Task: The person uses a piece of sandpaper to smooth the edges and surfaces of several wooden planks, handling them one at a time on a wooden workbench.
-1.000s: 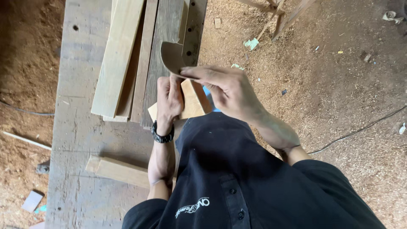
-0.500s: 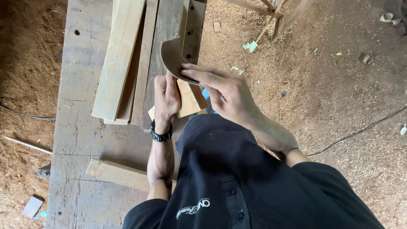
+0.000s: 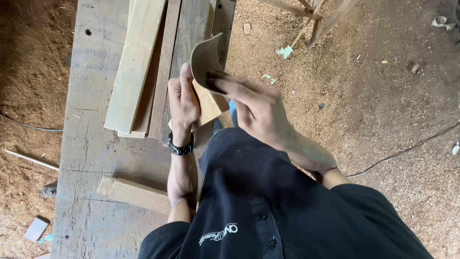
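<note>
Sanding underway, unfinished: left hand clamped around small wood block beside planks; right hand pinching curled sandpaper against block.

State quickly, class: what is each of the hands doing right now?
Left hand: closed, gripping the small wood block.
Right hand: closed, pinching the curled sandpaper sheet against the block.

Your right hand has slid the sandpaper up along the block, so more of the sheet now curls past its top end. Your left hand has edged upward with the block, thumb nearer the sheet.
</note>
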